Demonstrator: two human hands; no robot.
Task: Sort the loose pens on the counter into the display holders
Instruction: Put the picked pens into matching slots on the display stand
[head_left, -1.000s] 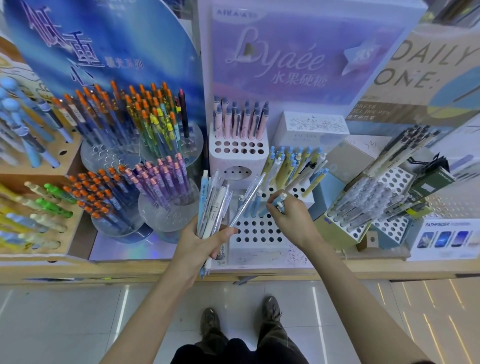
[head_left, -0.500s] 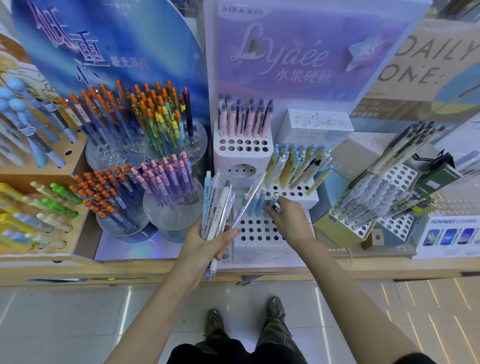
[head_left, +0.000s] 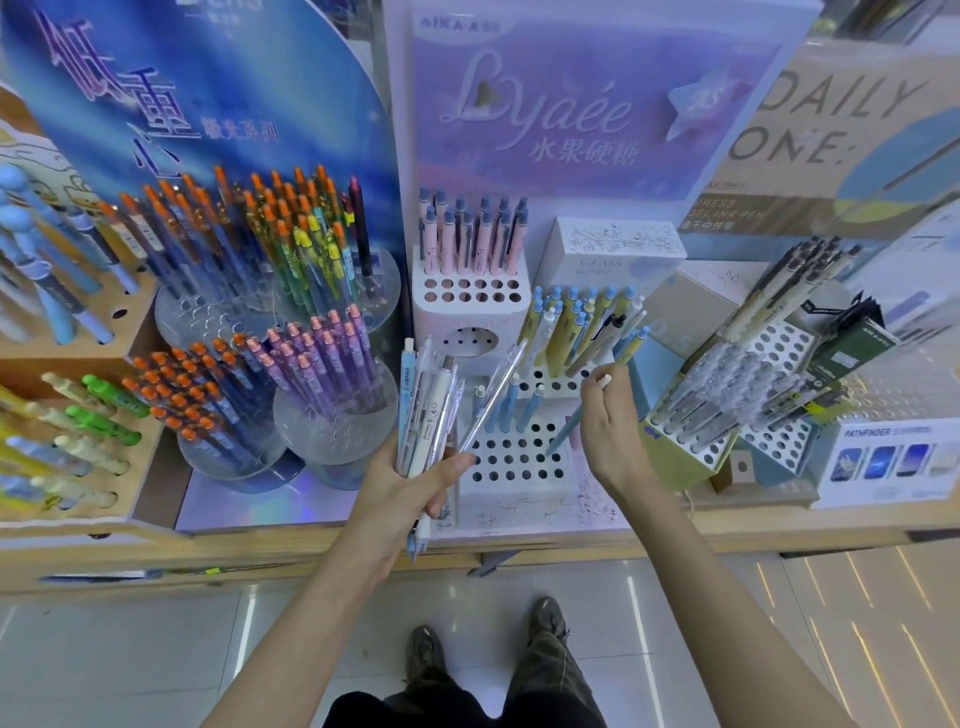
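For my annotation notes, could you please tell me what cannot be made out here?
Head view: tip of the blue pen, held by the right hand, is blurred; hole unclear.
Head view: left hand covers the middle of the pen bundle.
Head view: its labels are too small.

Round holders (head_left: 332, 441) left of stepped holder (head_left: 519, 499)

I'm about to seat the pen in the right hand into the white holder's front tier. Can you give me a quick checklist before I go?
1. Grip: right hand pinches the blue pen: ok.
2. Orientation: tip down, toward the front tier: ok.
3. Free holes: many are empty there: ok.
4. Tip lined up with one hole: cannot tell.
5. Match: blue pens already stand in that tier: ok.
6. Left hand holds the bundle of pens, but one clear pen splays over the holder: not ok.
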